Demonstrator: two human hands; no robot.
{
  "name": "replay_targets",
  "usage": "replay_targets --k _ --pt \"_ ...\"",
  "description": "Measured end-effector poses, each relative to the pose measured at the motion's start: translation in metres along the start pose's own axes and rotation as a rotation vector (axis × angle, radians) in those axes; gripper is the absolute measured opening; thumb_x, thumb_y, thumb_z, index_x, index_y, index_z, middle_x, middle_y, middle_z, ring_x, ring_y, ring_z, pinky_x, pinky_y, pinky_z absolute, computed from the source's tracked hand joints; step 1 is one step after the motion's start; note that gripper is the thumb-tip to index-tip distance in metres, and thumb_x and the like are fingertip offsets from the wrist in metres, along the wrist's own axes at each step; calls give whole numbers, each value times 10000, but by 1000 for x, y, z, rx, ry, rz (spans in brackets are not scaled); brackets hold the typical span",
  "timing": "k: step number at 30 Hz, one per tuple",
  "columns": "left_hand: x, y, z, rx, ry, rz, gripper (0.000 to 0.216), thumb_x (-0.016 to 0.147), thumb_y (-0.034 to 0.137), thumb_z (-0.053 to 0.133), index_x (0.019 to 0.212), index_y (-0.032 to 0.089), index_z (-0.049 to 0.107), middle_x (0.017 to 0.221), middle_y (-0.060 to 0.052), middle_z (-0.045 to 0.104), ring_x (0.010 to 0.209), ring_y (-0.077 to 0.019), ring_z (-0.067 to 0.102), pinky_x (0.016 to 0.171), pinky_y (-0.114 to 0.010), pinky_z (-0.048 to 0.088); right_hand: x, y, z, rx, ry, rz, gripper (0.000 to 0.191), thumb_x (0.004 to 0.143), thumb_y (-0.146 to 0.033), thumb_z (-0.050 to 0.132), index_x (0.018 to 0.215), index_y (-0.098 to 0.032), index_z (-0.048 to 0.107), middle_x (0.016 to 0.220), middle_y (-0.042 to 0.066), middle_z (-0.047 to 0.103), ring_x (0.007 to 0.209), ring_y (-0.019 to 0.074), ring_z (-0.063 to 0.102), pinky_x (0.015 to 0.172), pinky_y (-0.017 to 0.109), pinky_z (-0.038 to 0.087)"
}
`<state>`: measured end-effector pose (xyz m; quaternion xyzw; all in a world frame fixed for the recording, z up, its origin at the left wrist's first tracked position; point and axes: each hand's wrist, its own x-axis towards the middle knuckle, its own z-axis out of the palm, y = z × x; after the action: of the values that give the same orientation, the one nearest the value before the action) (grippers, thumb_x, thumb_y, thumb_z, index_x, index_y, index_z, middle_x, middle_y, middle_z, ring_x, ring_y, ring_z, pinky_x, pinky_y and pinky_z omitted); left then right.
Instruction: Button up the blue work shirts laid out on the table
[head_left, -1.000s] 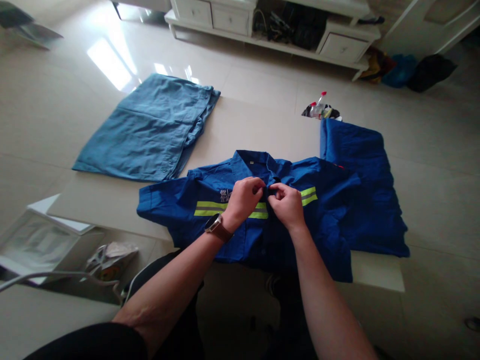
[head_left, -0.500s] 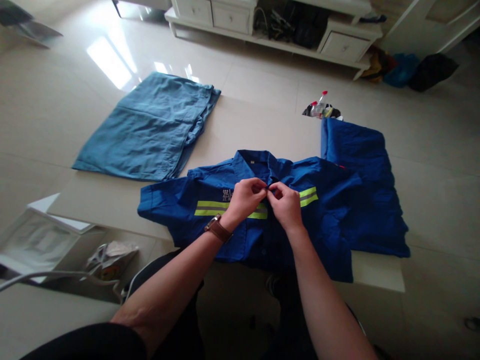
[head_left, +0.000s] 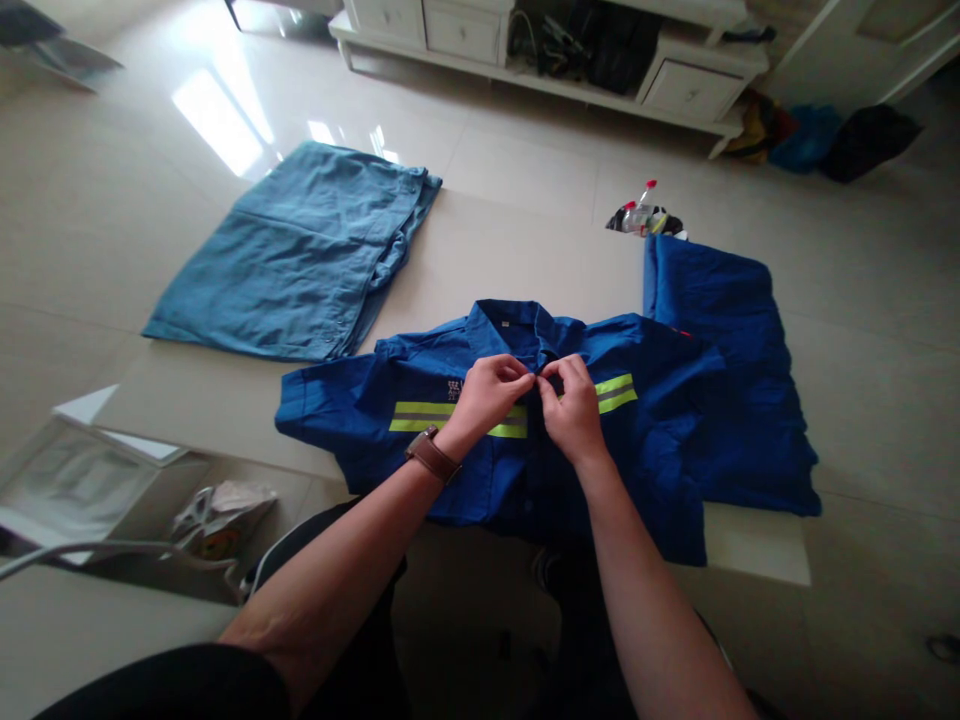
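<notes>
A blue work shirt (head_left: 450, 465) with yellow-green reflective strips lies front up across the near part of the table, its collar pointing away from me. My left hand (head_left: 493, 398), with a brown-strapped watch on the wrist, pinches the front placket just below the collar. Close against it, my right hand (head_left: 570, 405) pinches the same spot of the placket. The fingertips of both hands nearly meet there. Whatever button or buttonhole lies between them is hidden by the fingers.
Folded lighter blue cloth (head_left: 300, 250) lies at the table's far left. A darker blue folded garment (head_left: 735, 370) is at the right, partly under the shirt's sleeve. Bottles with red caps (head_left: 639, 212) stand beyond the table (head_left: 517, 250). A white cabinet (head_left: 465, 35) is at the back.
Both hands stay at the same place on the placket. My left fingers have straightened slightly and the left wrist has shifted a little to the left.
</notes>
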<state>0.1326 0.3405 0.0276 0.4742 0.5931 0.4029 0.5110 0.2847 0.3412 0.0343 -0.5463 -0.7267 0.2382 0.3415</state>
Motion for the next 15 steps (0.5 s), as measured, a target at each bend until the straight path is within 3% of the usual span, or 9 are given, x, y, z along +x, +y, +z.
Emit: replay_targets --k 4,15 --pt "-1 1 0 -59 -12 6 265 754 404 762 779 143 723 693 -39 719 642 -127 629 561 -201 421 -2 -1 0 -92 -30 -78 97 932 -163 482 878 -222 537 948 70 551 967 238 549 868 370 460" --pt "3 4 3 -237 46 -44 86 716 224 707 731 140 701 664 5 673 621 -98 582 596 -204 446 -1 -7 1 -87 -13 -68 54 928 -214 540 884 -220 570 946 59 567 949 223 565 862 350 476"
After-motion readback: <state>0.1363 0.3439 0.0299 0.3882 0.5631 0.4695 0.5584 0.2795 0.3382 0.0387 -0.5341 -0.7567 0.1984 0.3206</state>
